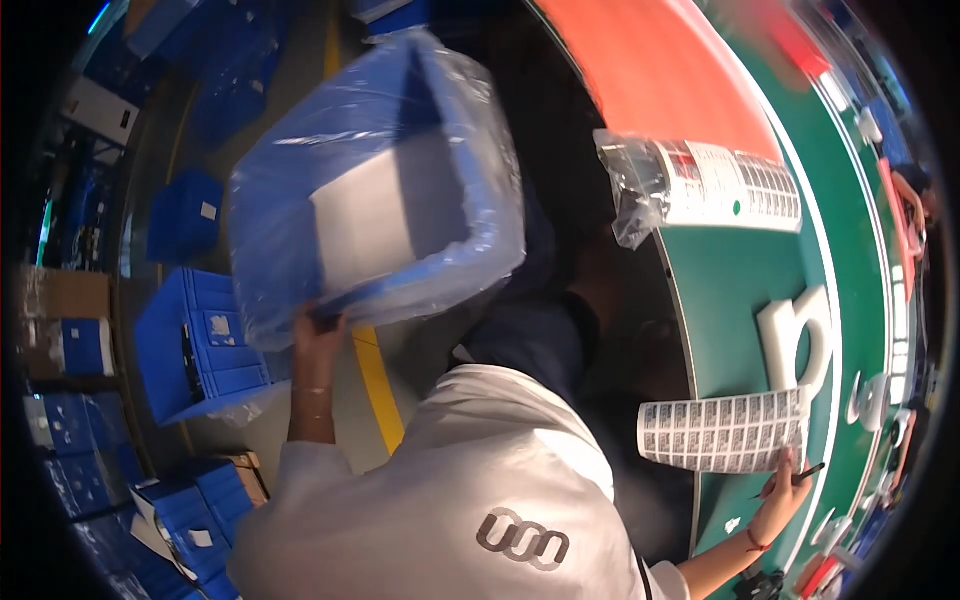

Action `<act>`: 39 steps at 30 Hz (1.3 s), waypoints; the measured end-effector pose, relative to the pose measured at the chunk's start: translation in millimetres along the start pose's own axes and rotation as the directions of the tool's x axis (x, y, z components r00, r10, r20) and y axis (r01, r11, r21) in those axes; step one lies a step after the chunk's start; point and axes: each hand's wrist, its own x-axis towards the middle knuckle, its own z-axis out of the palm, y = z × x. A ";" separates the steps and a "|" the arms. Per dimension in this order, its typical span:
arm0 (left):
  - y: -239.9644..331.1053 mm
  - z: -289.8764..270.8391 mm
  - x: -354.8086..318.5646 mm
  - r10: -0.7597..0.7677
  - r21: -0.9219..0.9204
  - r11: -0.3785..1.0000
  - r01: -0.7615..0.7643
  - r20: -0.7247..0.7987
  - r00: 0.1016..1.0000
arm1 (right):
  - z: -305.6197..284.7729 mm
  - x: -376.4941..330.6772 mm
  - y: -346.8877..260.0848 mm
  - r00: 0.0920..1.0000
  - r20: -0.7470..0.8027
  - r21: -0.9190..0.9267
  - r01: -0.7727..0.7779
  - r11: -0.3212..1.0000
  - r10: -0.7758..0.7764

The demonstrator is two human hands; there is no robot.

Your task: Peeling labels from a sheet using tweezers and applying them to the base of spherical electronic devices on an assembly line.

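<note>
At the left, my left hand (pixel 320 325) is closed on the near edge of a blue plastic bin (pixel 262 215). A clear plastic liner (pixel 490 120) covers the bin's walls and hangs over its rim. Inside the bin shows a flat white surface (pixel 362 215), too plain to name. Over at the right, my right hand (pixel 783 497) is closed on a black pen (pixel 808 473). Its fingers touch the edge of a curled white label sheet (pixel 722 432) printed with rows of small labels. That sheet lies on the green tabletop (pixel 735 290), reaching past its edge.
Past the label sheet are a white ring-shaped piece (pixel 795 340), a plastic-wrapped label pack (pixel 715 188) and an orange-red surface (pixel 670 70). More blue bins (pixel 205 345) stand on the floor at the left, by a yellow line (pixel 376 385). A person (pixel 915 200) is at the far right.
</note>
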 end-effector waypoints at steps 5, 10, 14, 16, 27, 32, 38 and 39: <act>73.9 11.8 -2.7 0.070 -0.093 0.992 -0.084 -0.149 0.986 | 5.5 4.6 1.5 0.999 0.042 0.014 -0.003 1.000 0.002; 133.1 27.2 25.3 0.224 -0.134 0.957 -0.258 -0.229 0.947 | 11.2 2.3 -1.3 1.000 -0.005 0.059 0.005 0.998 -0.005; 170.5 8.4 30.2 0.291 -0.086 0.942 -0.324 -0.272 0.918 | 11.9 4.4 -2.4 0.996 0.093 0.036 0.011 0.999 -0.015; 177.8 0.6 26.5 0.269 -0.088 0.948 -0.305 -0.283 0.920 | 11.9 7.0 -2.0 0.997 0.072 0.063 0.014 0.998 -0.018; 106.0 44.5 15.8 0.251 0.041 0.968 -0.248 -0.207 0.945 | 15.4 14.2 2.7 0.998 0.044 0.054 -0.050 0.997 0.047; 67.6 73.9 46.1 0.131 0.523 0.825 -0.215 0.195 0.972 | 15.2 13.0 2.3 0.994 0.110 0.073 -0.035 0.997 0.027; 0.7 158.5 90.1 -0.140 0.019 0.990 0.139 0.018 0.990 | 18.5 9.9 3.0 0.998 -0.032 0.098 -0.042 0.994 0.045; -9.0 174.7 97.5 -0.232 -0.104 0.969 0.224 -0.064 0.971 | 15.6 10.4 5.5 0.999 -0.031 0.123 -0.022 0.992 0.026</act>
